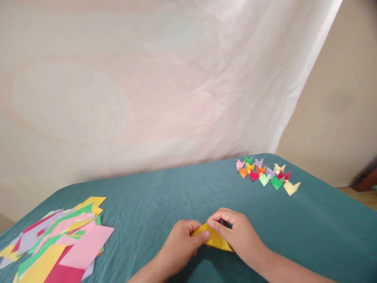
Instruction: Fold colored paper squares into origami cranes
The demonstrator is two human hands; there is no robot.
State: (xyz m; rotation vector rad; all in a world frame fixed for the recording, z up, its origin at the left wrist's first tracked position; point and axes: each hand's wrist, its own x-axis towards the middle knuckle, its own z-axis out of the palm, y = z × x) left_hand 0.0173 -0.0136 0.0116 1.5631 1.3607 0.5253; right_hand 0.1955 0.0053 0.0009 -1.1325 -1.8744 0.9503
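Yellow paper (pixel 218 239), partly folded, at bottom centre of the frame, held between both hands above the green-covered desk (pixel 141 208). Left hand (pixel 183 239): grip clamped on its left corner, thumb pressed on top. Right hand (pixel 240 232): grip pinched on the upper edge, fingertips near the peak (far-side fingers hidden). Loose coloured sheets (pixel 88 247) spread at lower left; small folded paper birds (pixel 264 179) clustered at right, mid-height. Risks, as judged: a slack left thumb could let layers slide and a crease run crooked; too hard a pinch at the peak could crumple or tear it.
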